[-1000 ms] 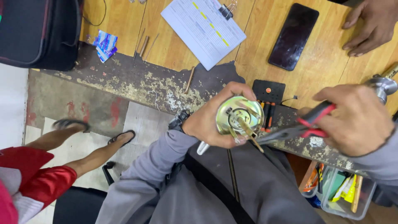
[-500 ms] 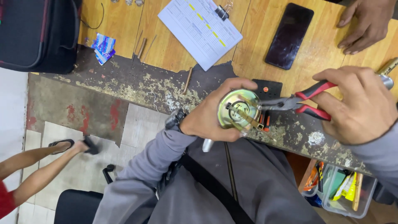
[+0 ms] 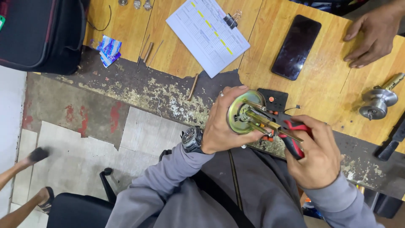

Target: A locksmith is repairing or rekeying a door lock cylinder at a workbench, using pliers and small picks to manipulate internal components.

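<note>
Brass lock assy (image 3: 245,113) gripped by left hand (image 3: 223,126), right hand (image 3: 319,157) squeezing pliers (image 3: 291,135), near bench edge (image 3: 168,95).

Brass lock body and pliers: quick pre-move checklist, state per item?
1. Left hand grips the round brass lock body: ok.
2. Right hand holds the red-handled pliers: ok.
3. Plier tips at the lock's centre spindle: ok; actual bite cannot tell.
4. Lock held above the worn wooden bench edge, unsupported: not ok.
5. Another person's hand apart from the work: ok.
</note>
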